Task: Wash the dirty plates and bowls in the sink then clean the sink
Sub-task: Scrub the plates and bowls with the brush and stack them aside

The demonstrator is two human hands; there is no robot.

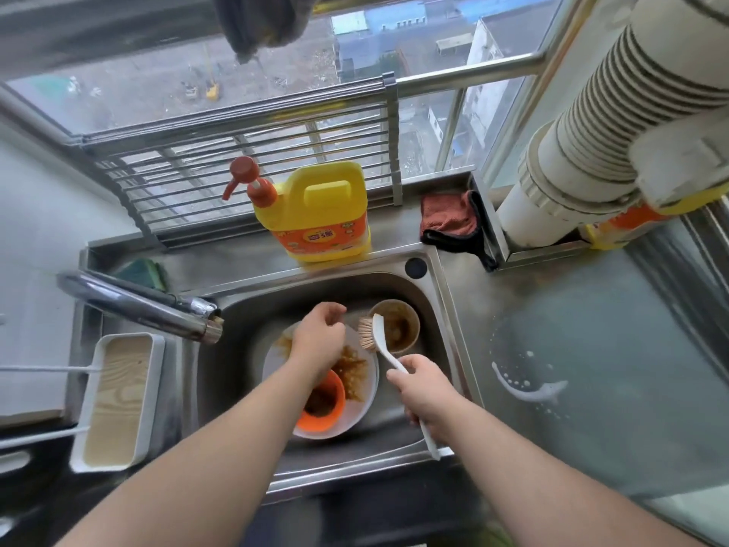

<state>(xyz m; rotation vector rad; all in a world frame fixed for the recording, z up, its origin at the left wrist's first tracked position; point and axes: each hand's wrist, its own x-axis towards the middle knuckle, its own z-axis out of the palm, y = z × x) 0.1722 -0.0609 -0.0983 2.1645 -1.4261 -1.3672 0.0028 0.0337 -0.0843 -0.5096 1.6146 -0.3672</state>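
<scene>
Sink (252,309): soiled plate (361,404), orange bowl (321,402), brown bowl (396,323); right hand (424,388) grasping brush (380,341); left hand (319,335) loosely curled, holding nothing, above plate.

Plate (357,408) partly under left forearm

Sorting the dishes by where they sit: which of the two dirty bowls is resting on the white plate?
The orange bowl, sitting on the white plate nearest the person. The beige bowl stands apart behind the brush.
</scene>
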